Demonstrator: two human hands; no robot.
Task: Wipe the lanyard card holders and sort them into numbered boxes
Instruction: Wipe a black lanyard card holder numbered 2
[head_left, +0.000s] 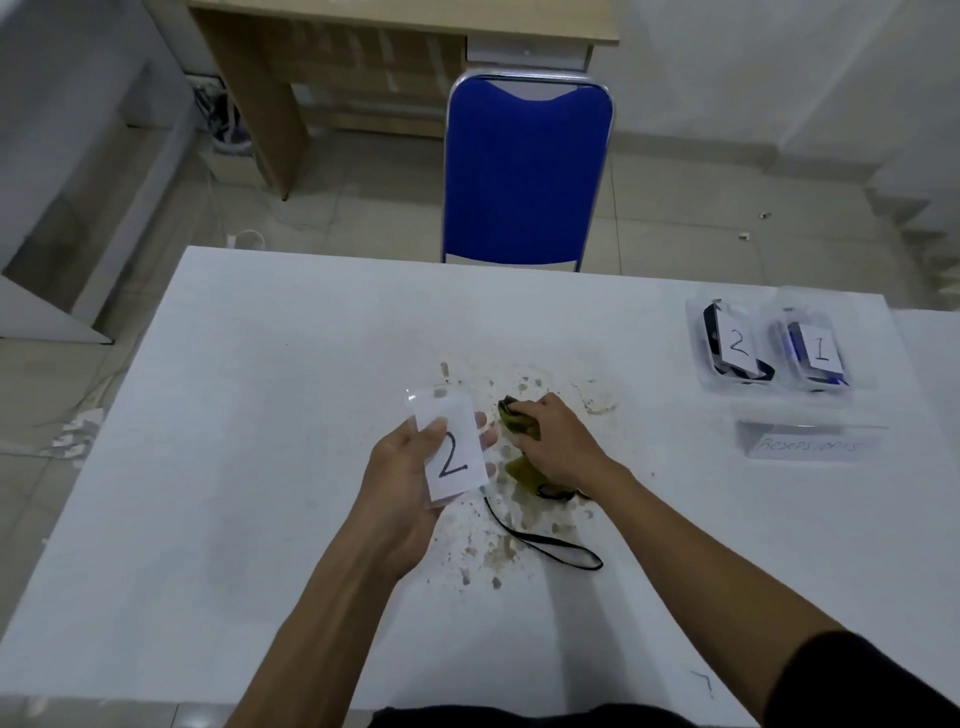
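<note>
Holding the card holder (451, 447) marked 2 above the stained bench (260, 415), left hand (405, 467) grip clamped on it, strap (545, 545) trailing down. Right hand (556, 441) grip closed around the green cloth (519, 415). Wiping step in hand; next likely calls for box 2 (732, 345), far right beside box 1 (815, 353).

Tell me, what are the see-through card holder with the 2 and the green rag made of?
The see-through card holder looks like soft clear plastic: it shines and the paper 2 shows through. The green rag seems to be cloth, since it is dull and crumples in the right hand.
</note>
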